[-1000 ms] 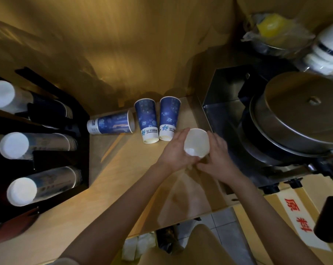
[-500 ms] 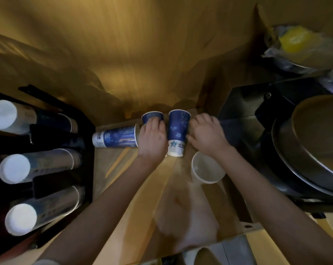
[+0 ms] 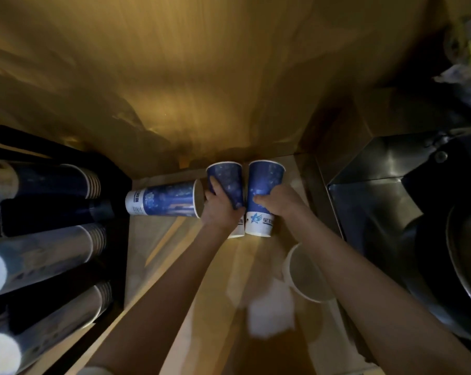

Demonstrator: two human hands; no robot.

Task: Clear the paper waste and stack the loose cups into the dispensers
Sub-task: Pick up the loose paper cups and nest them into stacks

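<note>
Here, at the back of the wooden table [image 3: 158, 255], each hand is closed around one blue paper cup: the left hand [image 3: 220, 209] wraps the left cup [image 3: 226, 182] about its middle, its fingers curled across the printed wall, and the right hand [image 3: 279, 203] clasps the right cup [image 3: 264, 190] lower down, just above the white logo band at its base; both cups sit upside down side by side and nearly touching, wide mouths toward the wall, which I take to be why they are gripped round the body rather than by the rim, so that one can be slid over the other; a third blue cup [image 3: 161, 202] lies on its side just left of them, its open mouth right beside the left hand and its white base pointing at the dispensers [image 3: 53, 255], where long stacks lie horizontally in a dark rack, ready, I'd judge, to take more cups; a plain white cup [image 3: 307, 274] stands mouth up near the table's front edge, partly under the right forearm, and a pale, blurred patch [image 3: 271, 311] beside it may be paper waste, though I cannot tell; the cups are tapered, thin-walled and glossy, likely to dent if squeezed; the table is smooth, warm-toned wood; brushed metal [image 3: 378, 201] gleams dully on the right.
</note>
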